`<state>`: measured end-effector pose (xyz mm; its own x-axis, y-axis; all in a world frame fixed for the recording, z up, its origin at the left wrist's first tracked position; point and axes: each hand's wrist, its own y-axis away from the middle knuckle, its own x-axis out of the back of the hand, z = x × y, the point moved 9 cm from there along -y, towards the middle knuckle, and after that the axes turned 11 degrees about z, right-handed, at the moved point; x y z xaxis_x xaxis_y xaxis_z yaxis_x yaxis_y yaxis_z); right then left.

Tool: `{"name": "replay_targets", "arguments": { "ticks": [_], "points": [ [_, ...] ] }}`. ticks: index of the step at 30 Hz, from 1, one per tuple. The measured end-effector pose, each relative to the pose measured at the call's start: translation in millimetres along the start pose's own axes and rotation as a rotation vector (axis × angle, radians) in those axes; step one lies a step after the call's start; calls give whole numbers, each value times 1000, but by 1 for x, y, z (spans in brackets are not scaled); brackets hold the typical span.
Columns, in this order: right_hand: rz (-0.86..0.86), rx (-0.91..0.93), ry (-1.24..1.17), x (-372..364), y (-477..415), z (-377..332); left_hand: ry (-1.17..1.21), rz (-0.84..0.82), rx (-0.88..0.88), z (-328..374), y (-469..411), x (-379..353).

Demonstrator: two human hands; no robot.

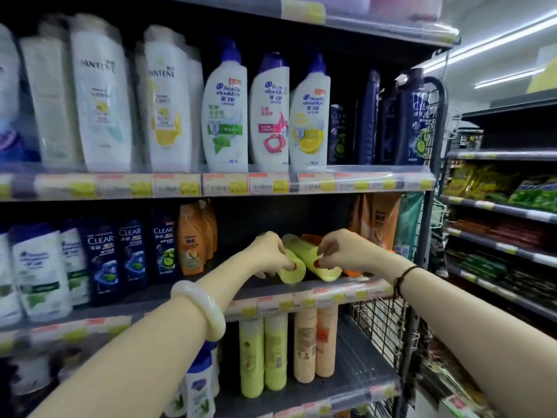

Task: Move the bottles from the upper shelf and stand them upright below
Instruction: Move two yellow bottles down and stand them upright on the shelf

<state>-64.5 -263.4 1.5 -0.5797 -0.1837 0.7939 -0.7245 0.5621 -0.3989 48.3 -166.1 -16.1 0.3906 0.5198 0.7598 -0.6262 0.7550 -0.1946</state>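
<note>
Two yellow-green bottles lie on their sides on the middle shelf, ends toward me. My left hand grips the left lying bottle near its end. My right hand grips the right lying bottle. An orange bottle lies behind them, mostly hidden by my right hand. On the shelf below, two yellow-green bottles and two peach bottles stand upright.
Dark Clear bottles and orange bottles stand left of my hands; orange pouches stand to the right. White shampoo bottles fill the shelf above. A wire side panel closes the rack's right end.
</note>
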Motion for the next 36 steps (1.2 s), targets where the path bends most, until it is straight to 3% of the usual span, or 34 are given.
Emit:
{"name": "replay_targets", "arguments": {
  "ticks": [13,36],
  "points": [
    [57,-116,35,-12,-38,42,191,7,200,-21,-33,-17],
    [-135,-277,75,-34,-42,39,489,9,439,-46,-50,-52]
  ]
}}
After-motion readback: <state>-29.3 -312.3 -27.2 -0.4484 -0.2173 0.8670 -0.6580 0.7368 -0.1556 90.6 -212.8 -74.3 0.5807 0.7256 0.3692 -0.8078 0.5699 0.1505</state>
